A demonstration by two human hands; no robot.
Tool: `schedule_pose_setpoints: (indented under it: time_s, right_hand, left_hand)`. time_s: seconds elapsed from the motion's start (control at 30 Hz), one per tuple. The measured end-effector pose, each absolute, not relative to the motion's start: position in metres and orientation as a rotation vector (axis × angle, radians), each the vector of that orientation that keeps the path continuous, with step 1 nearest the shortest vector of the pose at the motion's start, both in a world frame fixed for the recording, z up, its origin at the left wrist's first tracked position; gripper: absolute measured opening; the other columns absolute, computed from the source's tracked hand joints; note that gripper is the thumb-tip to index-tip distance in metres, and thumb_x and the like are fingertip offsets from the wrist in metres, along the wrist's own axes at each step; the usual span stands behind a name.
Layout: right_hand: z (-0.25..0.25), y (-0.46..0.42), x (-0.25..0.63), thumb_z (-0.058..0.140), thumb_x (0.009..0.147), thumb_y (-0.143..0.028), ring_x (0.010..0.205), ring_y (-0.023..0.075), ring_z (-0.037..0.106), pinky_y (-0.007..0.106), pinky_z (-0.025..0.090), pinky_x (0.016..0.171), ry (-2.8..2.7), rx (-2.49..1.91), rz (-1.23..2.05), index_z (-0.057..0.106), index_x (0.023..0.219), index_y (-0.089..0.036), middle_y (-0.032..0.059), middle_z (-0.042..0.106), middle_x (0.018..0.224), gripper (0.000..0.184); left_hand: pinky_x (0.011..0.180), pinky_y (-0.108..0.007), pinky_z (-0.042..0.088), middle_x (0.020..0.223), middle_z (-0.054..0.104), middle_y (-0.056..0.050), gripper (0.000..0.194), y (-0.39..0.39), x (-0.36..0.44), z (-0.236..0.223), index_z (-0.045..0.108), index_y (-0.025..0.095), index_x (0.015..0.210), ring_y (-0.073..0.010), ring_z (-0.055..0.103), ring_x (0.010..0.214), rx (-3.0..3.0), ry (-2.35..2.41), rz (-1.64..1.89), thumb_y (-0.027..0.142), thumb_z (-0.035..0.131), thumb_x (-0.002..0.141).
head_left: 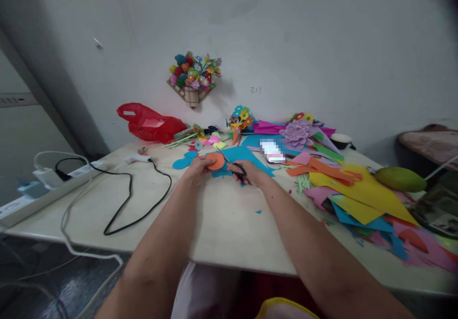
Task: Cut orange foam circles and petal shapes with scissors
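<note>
My left hand [199, 167] pinches an orange foam disc [216, 160] above the middle of the table. A bit of blue shows along the disc's right edge; I cannot tell whether it is held together with the disc. My right hand [252, 173] is closed around the black handles of a pair of scissors [240, 169], whose blades point up and left, close to the disc's right side. Behind both hands lies a blue foam sheet [243, 154]. Several blue cut discs [183, 162] rest just left of my left hand.
Colored foam scraps [343, 185], a mango [400, 179] and a phone [272, 151] lie to the right. A red plastic bag [150, 122], glue gun [138, 158] with black cord and power strip [50, 188] are on the left. Foam flowers [240, 118] stand by the wall.
</note>
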State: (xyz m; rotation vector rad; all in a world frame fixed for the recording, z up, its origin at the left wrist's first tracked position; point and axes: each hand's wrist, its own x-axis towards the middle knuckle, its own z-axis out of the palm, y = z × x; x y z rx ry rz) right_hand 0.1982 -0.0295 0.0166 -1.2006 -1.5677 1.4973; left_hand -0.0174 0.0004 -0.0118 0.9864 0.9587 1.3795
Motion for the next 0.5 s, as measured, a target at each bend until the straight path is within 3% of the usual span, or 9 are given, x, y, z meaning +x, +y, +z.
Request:
schedule_pose_setpoints:
  time_s: [0.5]
  right_hand:
    - [0.0165, -0.029, 0.1984, 0.078, 0.099, -0.035, 0.037, 0.0082, 0.048, 0.017, 0.026, 0.032, -1.6, -1.192, 1.478, 0.062, 0.078, -0.02, -0.0031, 0.061, 0.051, 0.03]
  left_hand:
    - [0.075, -0.037, 0.066, 0.071, 0.078, -0.008, 0.024, 0.003, -0.0189, -0.0158, 0.076, 0.015, 0.077, -0.0266, 0.079, 0.073, 0.983, 0.96, 1.367, 0.011, 0.093, 0.06]
